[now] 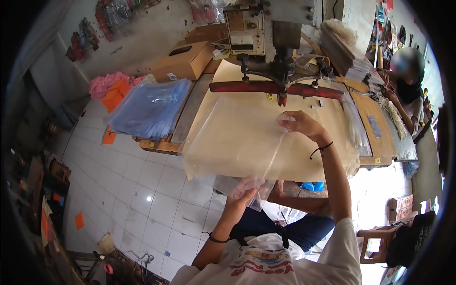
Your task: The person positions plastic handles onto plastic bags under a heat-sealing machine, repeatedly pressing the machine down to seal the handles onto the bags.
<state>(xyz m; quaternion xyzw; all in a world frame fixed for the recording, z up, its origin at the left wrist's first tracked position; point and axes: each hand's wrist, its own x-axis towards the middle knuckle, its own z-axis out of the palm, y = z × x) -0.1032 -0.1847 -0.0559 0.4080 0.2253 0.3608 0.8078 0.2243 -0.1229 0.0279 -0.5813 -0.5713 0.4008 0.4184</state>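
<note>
A transparent plastic sheet [223, 128] stretches over the tan-covered worktable [327, 152]. My right hand [304, 124] pinches its upper right corner above the table. My left hand [241, 194] grips the lower end of the same sheet, just off the table's front edge. A straight edge of the plastic runs tautly between both hands. Beyond my right hand hangs the press machine's long red bar [247, 87], raised over the table and apart from the sheet. Whether the plastic is one layer or a bag, I cannot tell.
A pile of bluish plastic sheets [147, 107] lies at the left, beside a cardboard box [183, 61]. Plastic strips [354, 118] and a board [373, 121] are at the right. Another person [408, 90] works at the far right. A brown stool [373, 242] stands lower right.
</note>
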